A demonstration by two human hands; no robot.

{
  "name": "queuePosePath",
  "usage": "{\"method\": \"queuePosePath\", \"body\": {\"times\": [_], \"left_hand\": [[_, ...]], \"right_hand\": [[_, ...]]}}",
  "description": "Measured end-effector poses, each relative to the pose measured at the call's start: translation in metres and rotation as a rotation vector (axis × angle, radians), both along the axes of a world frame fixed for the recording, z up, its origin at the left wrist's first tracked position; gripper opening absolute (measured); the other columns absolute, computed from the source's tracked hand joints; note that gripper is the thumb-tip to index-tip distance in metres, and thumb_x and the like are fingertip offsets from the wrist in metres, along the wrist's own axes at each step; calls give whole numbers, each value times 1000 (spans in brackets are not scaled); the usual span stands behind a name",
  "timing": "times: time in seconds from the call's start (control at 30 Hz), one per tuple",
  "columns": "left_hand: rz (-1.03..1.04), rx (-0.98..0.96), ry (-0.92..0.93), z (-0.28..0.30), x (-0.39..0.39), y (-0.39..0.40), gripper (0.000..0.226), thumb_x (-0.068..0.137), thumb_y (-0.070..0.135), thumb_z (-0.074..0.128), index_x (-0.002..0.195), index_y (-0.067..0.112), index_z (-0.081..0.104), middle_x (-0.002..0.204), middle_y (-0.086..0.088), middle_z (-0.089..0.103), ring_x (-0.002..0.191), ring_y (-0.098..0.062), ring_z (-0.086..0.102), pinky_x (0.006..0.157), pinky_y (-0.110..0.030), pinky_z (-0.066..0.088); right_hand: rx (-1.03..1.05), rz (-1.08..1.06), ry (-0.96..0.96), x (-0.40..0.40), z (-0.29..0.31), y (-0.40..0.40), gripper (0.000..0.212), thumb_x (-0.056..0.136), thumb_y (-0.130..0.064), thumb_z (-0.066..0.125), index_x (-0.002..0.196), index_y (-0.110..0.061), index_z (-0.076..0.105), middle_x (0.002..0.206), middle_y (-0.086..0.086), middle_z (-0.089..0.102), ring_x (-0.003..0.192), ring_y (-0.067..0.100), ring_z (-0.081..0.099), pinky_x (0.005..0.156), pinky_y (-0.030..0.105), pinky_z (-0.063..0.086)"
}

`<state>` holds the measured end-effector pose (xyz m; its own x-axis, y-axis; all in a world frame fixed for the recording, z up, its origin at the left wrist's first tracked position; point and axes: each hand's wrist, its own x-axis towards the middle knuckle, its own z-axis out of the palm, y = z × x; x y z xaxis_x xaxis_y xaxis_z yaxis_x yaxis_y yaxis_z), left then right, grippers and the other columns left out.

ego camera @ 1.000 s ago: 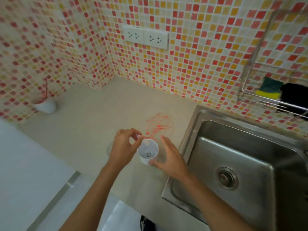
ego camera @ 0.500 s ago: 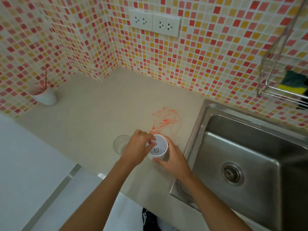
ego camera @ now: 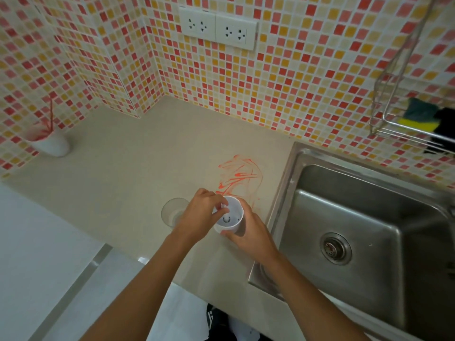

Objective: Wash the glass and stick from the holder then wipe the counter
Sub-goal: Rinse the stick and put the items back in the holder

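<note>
Over the counter's front edge, my right hand grips a white cylindrical holder from its right side. Its open mouth faces me. My left hand reaches over the rim, thumb and finger pinched on a small white stick end; the rest of the stick is hidden. A clear empty glass stands upright on the counter just left of my left hand, partly behind it. A red smear stains the counter right behind the holder.
A steel sink with a drain lies directly to the right. A wire rack with a sponge hangs above it. A stained white cup with a red stick stands far left. Sockets sit on the tiled wall.
My right hand has closed around the holder. My left hand came down from above the holder to its rim and pinched inside. The view shifted, so the glass now shows at the left.
</note>
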<state>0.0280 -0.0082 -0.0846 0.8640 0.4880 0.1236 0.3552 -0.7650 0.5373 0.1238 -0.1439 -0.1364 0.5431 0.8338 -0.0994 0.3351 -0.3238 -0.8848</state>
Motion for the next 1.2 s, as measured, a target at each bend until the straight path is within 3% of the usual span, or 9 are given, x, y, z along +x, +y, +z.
{"method": "queuePosePath", "body": {"times": [0.17,0.27,0.4,0.5,0.6,0.8,1.0,1.13,1.2], "left_hand": [[-17,72,90,-6,6,-5,20,89,26,64,106,16,72,108,-3,71,104,-22,53,88,-30,38],[58,116,10,-10,-15,-4,34,92,37,54,118,19,66,115,-2,66,108,-22,52,93,-32,35],[401,-54,-300,-14,-67,1,53,76,0,47,128,9,57,124,-10,55,116,-20,44,104,-19,29],[563,-263,-192,-31,-95,12,76,71,-12,55,142,9,39,136,-13,43,126,-27,40,107,-32,32],[484,-477,-39,-49,-105,21,93,74,-1,72,150,12,21,146,-11,36,131,-26,41,105,-34,37],[467,-607,-127,-56,-92,28,81,70,16,84,138,21,41,128,5,53,113,-16,54,91,-26,43],[388,-659,-199,-64,-81,31,78,67,16,85,134,27,48,129,9,58,110,-9,57,93,-39,53],[379,-699,-237,-63,-80,32,74,65,16,87,130,28,52,121,14,61,101,12,55,77,-3,44],[375,-734,-250,-63,-79,33,71,64,17,88,126,26,54,116,12,63,98,8,59,72,-2,44]], "right_hand": [[-17,-65,73,-5,-9,1,78,71,-48,79,135,-41,34,132,-20,50,116,1,52,100,23,47],[-15,-152,74,-8,-9,3,80,66,-44,84,128,-42,33,124,-20,52,108,2,54,90,15,48],[-34,-205,48,-8,-5,2,84,57,-44,85,124,-47,34,123,-17,48,110,3,50,90,28,50],[-42,-113,-13,-7,5,1,80,63,-36,81,123,-56,32,118,-19,41,107,-4,42,84,15,41],[-20,-46,-22,-3,15,7,80,62,-36,83,123,-52,33,122,-17,44,108,0,46,80,14,41],[-90,93,-200,7,41,25,69,58,-48,80,116,-44,43,120,-11,49,106,9,50,84,23,43],[-167,270,-384,0,78,60,80,61,-51,77,130,-42,37,125,-6,46,113,16,41,93,32,41],[-221,350,-549,-19,95,89,80,63,-44,78,128,-30,35,124,-2,47,106,20,36,84,34,41],[-236,389,-634,-30,97,101,78,63,-43,77,130,-29,38,128,0,45,109,23,37,88,37,42]]}}
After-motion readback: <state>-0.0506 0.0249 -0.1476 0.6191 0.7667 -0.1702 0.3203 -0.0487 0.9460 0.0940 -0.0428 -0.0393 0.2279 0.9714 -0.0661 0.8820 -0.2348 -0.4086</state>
